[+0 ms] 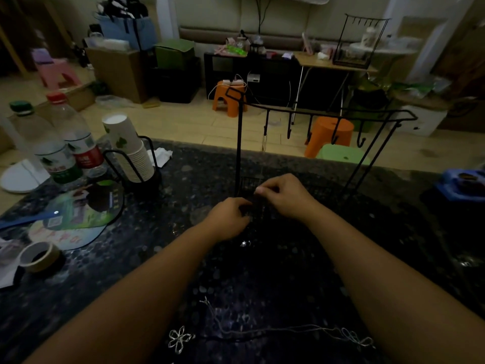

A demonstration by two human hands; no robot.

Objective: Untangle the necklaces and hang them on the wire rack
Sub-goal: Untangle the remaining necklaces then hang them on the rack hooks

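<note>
At the near edge of the dark speckled table (136, 258), a thin pale necklace (262, 331) is lying loose between the two forearms. Its cord is running left to right, with a silvery flower-shaped pendant (179, 338) at the left end and small loops at the right end. A darker cord is lying just beside it, hard to make out in the dim light.

Farther in, a small bright glint (244, 243) is showing on the table below the hands.

The left hand (229, 219) is curling its fingers in a pinch; what it is gripping is too dark to tell. The right hand (284, 197) is also pinching with thumb and fingers, close to the left hand, over the mesh base of the wire rack (309, 112); its contents cannot be told either.

The black rack is standing upright at mid-table, with a row of hooks along its top bar. One faint chain (263, 143) is hanging from the leftmost hook.

At far left, two plastic bottles (70, 143) and a stack of paper cups (128, 148) are standing.
</note>
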